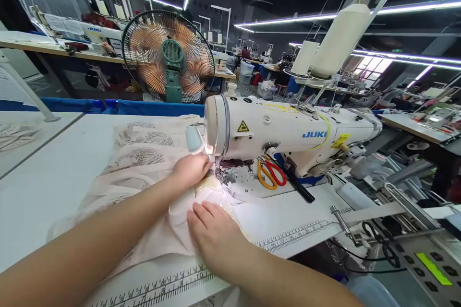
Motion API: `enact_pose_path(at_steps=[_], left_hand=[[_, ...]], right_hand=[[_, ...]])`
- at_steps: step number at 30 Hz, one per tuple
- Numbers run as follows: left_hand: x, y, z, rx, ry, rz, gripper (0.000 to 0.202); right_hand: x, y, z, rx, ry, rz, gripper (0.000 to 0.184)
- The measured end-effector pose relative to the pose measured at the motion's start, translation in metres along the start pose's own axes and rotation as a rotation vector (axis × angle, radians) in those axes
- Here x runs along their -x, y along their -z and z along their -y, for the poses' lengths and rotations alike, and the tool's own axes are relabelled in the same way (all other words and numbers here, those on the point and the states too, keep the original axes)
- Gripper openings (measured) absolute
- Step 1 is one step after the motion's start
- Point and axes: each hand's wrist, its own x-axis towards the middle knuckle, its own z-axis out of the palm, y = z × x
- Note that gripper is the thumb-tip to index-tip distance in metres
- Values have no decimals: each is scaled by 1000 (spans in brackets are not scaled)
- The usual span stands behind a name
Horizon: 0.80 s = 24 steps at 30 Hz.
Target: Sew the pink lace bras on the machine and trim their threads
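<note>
A white JUKI sewing machine (288,134) stands on the white table (54,177). Pale lace fabric (144,163) lies spread to its left and runs under the needle area (218,168). My left hand (189,170) rests on the fabric right beside the needle, fingers curled down onto the cloth. My right hand (212,235) lies flat on the fabric nearer to me, fingers stretched out toward the presser foot.
Scissors with an orange and a red handle (272,175) lie under the machine arm. Two large thread cones (338,38) stand behind. A fan (169,55) sits beyond the table. A control panel (428,264) is at lower right. Printed ruler strips (295,235) edge the table.
</note>
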Motion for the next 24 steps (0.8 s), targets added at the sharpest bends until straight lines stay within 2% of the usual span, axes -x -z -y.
enact_pose_path(at_steps=[3,5,7,10,12,14,17,21,24], left_hand=[[-13,2,3,21,62,-7,24],[-10,9,3,34,45,-23,25],[4,16,4,48,-58,-17,21],[41,19,8,91,-332,80,22],[65,12,13,120,-466,111,28],[81,0,18,132,-526,36,41],[86,-15,23,105,-537,-68,44],[76,-16,20,23,-505,20,43],[70,-11,16,14,-476,25,43]], right_hand=[[-9,4,-19,-2,80,64,36],[-17,7,-32,-2,106,95,33],[-22,9,-42,-22,126,100,32],[-25,9,-51,-60,127,104,29],[-24,10,-51,-73,113,95,27],[-20,11,-49,-84,110,72,25],[-7,16,-44,-92,116,54,23],[14,21,-44,-101,89,6,28],[23,21,-46,-114,41,-27,32]])
